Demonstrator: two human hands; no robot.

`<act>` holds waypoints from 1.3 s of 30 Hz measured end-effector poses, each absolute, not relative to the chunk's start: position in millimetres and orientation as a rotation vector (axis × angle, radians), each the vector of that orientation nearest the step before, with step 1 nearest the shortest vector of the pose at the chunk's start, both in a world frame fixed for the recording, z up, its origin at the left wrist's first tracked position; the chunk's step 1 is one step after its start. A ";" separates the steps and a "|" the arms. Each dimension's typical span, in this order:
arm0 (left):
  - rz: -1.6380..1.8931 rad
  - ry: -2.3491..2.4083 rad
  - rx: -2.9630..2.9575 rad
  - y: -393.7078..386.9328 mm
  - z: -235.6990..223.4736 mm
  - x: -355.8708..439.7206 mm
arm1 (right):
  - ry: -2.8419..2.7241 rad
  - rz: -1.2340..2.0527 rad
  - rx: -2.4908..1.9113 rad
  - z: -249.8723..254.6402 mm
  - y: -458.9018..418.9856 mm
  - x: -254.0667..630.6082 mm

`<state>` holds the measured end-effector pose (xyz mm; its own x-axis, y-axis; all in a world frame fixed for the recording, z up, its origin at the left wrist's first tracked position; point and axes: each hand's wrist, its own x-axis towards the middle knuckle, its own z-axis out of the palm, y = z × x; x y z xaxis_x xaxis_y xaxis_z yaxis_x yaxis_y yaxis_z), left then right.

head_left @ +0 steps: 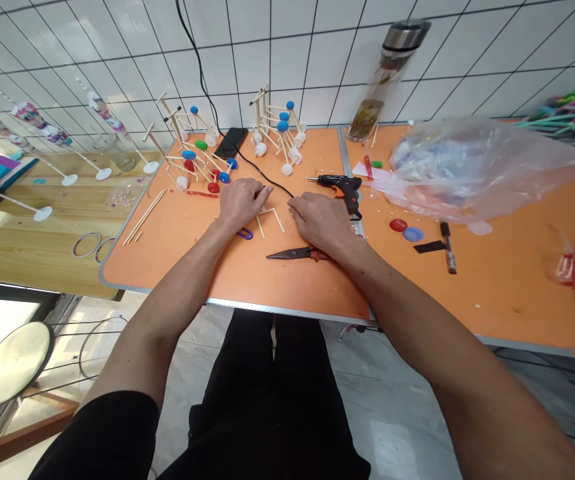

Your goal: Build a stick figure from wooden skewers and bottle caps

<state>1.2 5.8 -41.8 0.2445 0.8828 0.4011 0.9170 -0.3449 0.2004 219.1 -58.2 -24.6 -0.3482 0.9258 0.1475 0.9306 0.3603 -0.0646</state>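
Note:
My left hand rests low over the orange table, fingers curled with the thumb against them; whatever they pinch is hidden. Just right of it lie thin wooden sticks joined at an angle, and a purple looped piece shows beside its wrist. My right hand is closed, its fingertips by the black cord, which passes out of sight there; its grip is hidden. Scissors with red handles lie partly under my right wrist. Behind that hand is a black glue gun.
Stick models with bottle caps stand along the wall beside a black phone. Loose sticks lie left. To the right are a glass flask, a plastic bag, loose caps and a marker.

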 end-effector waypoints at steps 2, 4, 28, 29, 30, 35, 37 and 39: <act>-0.756 -1.766 -2.370 6.6 -43.3 1.0 | -2.446 -0.063 -1.684 -25.0 -58.3 219.2; -0.816 -1.743 -2.361 6.8 -44.5 1.6 | -2.432 -0.088 -1.671 -26.8 -57.6 219.8; -1.163 -1.521 -2.525 -15.4 -44.6 29.6 | -2.315 -0.210 -1.580 -51.1 -40.3 233.9; -1.135 -1.536 -2.524 -16.3 -43.8 29.6 | -2.313 -0.209 -1.582 -49.9 -40.9 233.7; -1.103 -1.558 -2.518 -17.2 -42.7 29.2 | -2.313 -0.206 -1.585 -48.4 -41.7 233.3; -0.994 -1.635 -2.463 -18.0 -38.5 24.0 | -2.317 -0.153 -1.620 -41.0 -45.8 230.3; -1.005 -1.615 -2.444 -16.7 -38.4 21.8 | -2.311 -0.137 -1.616 -39.6 -46.3 230.0; -1.025 -1.603 -2.428 -15.6 -38.0 19.8 | -2.303 -0.135 -1.585 -39.1 -46.5 230.4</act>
